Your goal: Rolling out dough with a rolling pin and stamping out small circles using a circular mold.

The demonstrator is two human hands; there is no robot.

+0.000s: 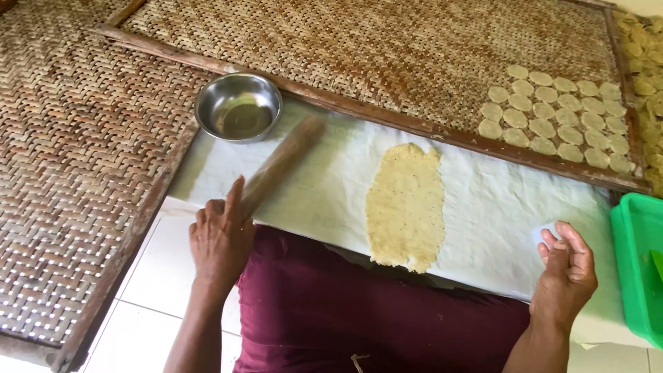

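Observation:
A long flat sheet of pale speckled dough [405,206] lies on a white cloth [490,207] in front of me. My left hand [221,238] grips the near end of a wooden rolling pin [280,166], which is blurred and angled toward a steel bowl [238,107], left of the dough. My right hand [568,266] rests at the cloth's near right edge, fingers curled around a small white round object [544,235], well right of the dough.
Woven bamboo trays with wooden frames [387,121] lie behind and to the left [76,159]. Several round dough discs [552,114] dry on the far right of the back tray. A green plastic tub [639,266] stands at the right edge. White tiles show bottom left.

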